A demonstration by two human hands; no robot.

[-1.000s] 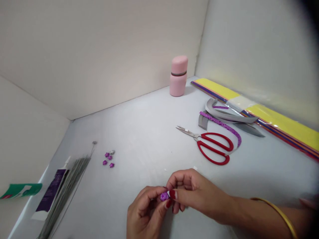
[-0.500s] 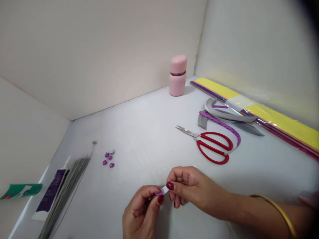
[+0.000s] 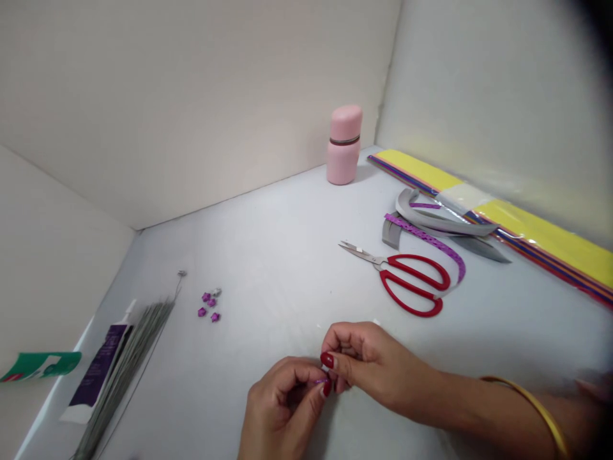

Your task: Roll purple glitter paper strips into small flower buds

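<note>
A small folded piece of purple paper strip (image 3: 320, 381) is pinched between the thumb and index finger of my left hand (image 3: 282, 409). My right hand (image 3: 371, 361) has its thumb and fingers closed on the strip's pale end, right beside the left fingertips. Most of the strip is hidden by the fingers. Beyond my right hand lie red-handled scissors (image 3: 416, 281), blades pointing left. Several little purple paper stars (image 3: 212, 303) sit in a cluster to the left, with a silvery one (image 3: 216, 292) among them.
Grey strips (image 3: 445, 223) and a longer purple strip (image 3: 431, 241) lie behind the scissors, near a packet of coloured sheets (image 3: 527, 223). A pink flask (image 3: 343, 147) stands at the back. On the left are grey wires (image 3: 129, 370), a purple-and-white tube (image 3: 98, 374) and a green object (image 3: 48, 365).
My left hand has shifted right, up against the right fingertips. Less of the strip's pale end shows between the hands. My right hand has stayed nearly in place.
</note>
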